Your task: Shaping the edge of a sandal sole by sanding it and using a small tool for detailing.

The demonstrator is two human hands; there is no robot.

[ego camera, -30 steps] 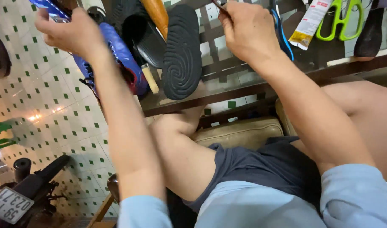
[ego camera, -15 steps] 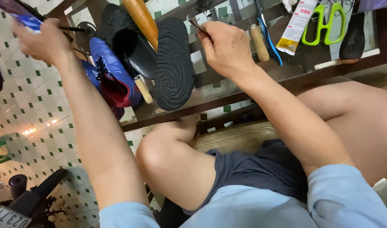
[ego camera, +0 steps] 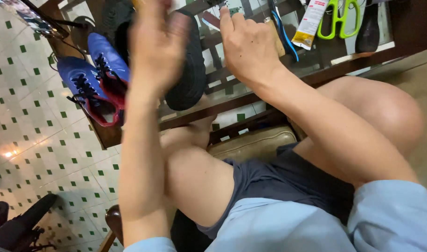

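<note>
Table: glass table (ego camera: 232, 91) is carrying blue shoes (ego camera: 94, 79) at 10 o'clock, green scissors (ego camera: 338, 21) at 1 o'clock.
Floor: green-dotted white floor tiles (ego camera: 31, 121) are shining.
Left hand (ego camera: 157, 44): blurred, fingers cannot tell.
Right hand (ego camera: 248, 46): fingers are pinching a small tool (ego camera: 218, 3).

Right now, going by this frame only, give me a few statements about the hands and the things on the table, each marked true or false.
1. A pair of blue shoes with black laces sits at the table's left end. True.
2. The scissors have red handles. False: they are bright green.
3. The left hand is raised in front of a black shoe sole. True.
4. The right hand rests on the person's knee. False: it is up at the table, above the knees.
5. The floor has plain grey tiles. False: pale tiles with green squares.
</note>
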